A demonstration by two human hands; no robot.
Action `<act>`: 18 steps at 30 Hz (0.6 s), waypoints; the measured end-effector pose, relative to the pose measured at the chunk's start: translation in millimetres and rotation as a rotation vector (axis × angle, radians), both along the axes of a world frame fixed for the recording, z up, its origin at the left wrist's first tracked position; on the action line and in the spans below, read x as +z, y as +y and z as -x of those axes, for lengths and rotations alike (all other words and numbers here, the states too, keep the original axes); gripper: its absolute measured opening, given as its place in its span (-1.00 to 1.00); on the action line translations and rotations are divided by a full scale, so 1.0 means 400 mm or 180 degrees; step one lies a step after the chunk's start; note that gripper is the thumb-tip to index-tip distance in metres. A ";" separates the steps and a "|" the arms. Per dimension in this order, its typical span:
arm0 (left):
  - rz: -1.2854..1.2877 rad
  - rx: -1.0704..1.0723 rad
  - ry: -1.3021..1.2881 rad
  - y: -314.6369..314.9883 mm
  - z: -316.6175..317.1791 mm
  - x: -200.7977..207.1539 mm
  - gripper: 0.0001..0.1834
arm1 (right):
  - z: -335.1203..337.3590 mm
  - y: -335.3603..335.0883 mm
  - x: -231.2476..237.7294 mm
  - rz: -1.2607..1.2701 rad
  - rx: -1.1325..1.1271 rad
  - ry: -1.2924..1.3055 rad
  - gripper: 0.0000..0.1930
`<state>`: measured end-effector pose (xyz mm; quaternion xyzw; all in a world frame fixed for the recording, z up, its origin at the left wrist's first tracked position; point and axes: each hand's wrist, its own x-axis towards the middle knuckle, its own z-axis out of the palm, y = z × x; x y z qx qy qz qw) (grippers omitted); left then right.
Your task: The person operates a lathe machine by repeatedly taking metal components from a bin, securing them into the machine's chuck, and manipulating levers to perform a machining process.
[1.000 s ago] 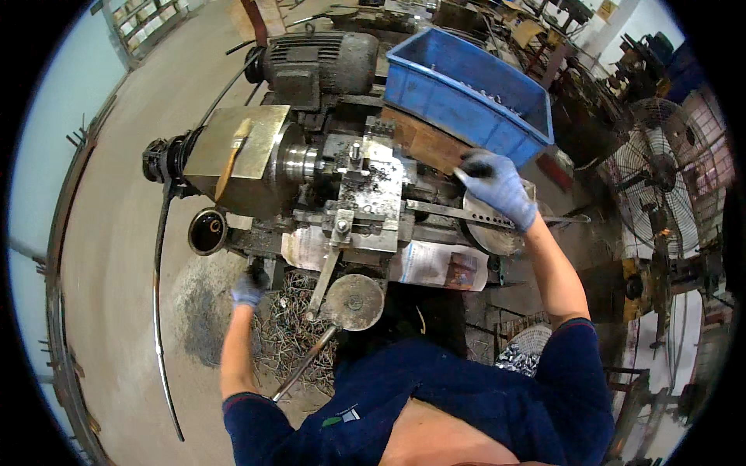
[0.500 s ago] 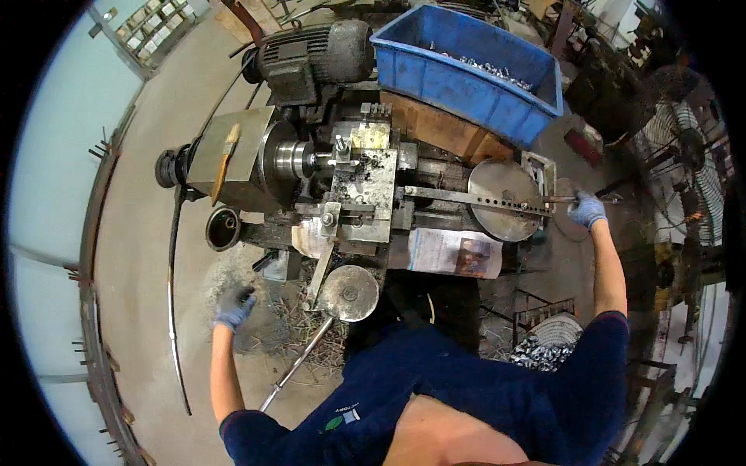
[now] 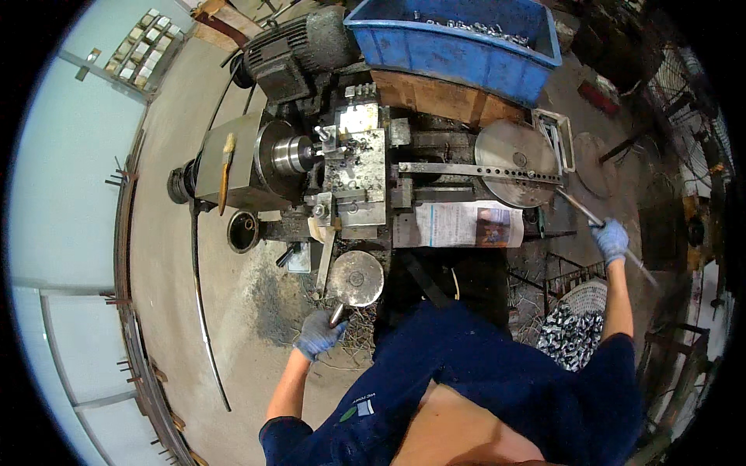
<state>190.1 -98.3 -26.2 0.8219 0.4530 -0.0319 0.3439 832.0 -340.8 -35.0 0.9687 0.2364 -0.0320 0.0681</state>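
Observation:
Both my hands wear blue-grey gloves. My left hand [image 3: 318,335] is closed around a metal lever [image 3: 336,314] beside the small round steel disc [image 3: 357,277] at the near side of a small lathe. My right hand [image 3: 611,241] grips a long steel lever rod [image 3: 576,205] that reaches up to the large round disc [image 3: 497,140] on the right. A perforated flat bar [image 3: 458,169] links that disc to the oily tool slide [image 3: 357,175]. Left of the slide, the chuck [image 3: 291,154] faces the tool posts; whether it holds a part cannot be told.
A blue bin [image 3: 458,66] with small metal parts stands behind the lathe, beside a motor [image 3: 299,50]. A brush [image 3: 225,175] lies on the headstock cover. Newspaper [image 3: 466,225] covers the front ledge. A basket [image 3: 584,297] of shiny parts sits low right, and metal scraps litter the floor.
My left hand has moved right and closed on the near lever, which has swung around. My right hand has come down and nearer, turning its rod to a slant. The whole view has shifted.

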 end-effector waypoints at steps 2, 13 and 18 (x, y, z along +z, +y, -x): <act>-0.0007 -0.0053 -0.0045 -0.006 -0.004 0.007 -0.74 | 0.080 -0.024 0.003 -0.0099 -0.0217 0.0035 -0.50; 0.0411 0.0003 -0.0026 0.006 -0.016 0.016 -0.74 | 0.198 -0.047 0.016 -0.0495 -0.0319 -0.0122 -0.53; 0.0436 -0.0042 -0.0083 0.002 0.059 -0.076 -0.75 | 0.134 -0.037 -0.033 -0.0765 0.0081 -0.0444 -0.53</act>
